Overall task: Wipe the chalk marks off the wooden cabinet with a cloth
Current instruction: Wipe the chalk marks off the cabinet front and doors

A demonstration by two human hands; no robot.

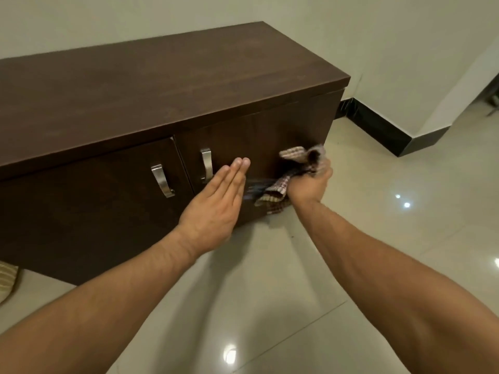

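Grips a bunched checked cloth [275, 191] in the right hand [310, 182], fingers curled tight round it, one loose end above the fist and another hanging below. Presses it to the front of the dark wooden cabinet [162, 90], low on the right door [243, 133] near the right corner. Cloth blurred.

Holds the left hand [216, 201] open, fingers straight and close together, pointing up and to the right along the same door; contact with the wood not clear. Fingertips just right of a metal handle [207, 164].

Between the two hands, on the door, some faint bluish streaks [256, 188], smeared and hard to read as chalk or blur.

Further left, past the door gap, a second metal handle [162, 180] on the left door [81, 206]. Both doors shut. Above them a broad brown top [151, 85] overhanging the front.

Under it all, a glossy pale tiled floor [378, 238] with bright spots of reflected light [402, 201]. Behind and to the right, plain pale walls [378, 36] with a dark skirting [378, 128] along the base. At the far left edge, on the floor beside the cabinet, a striped piece of fabric [6, 279], mostly cut off.
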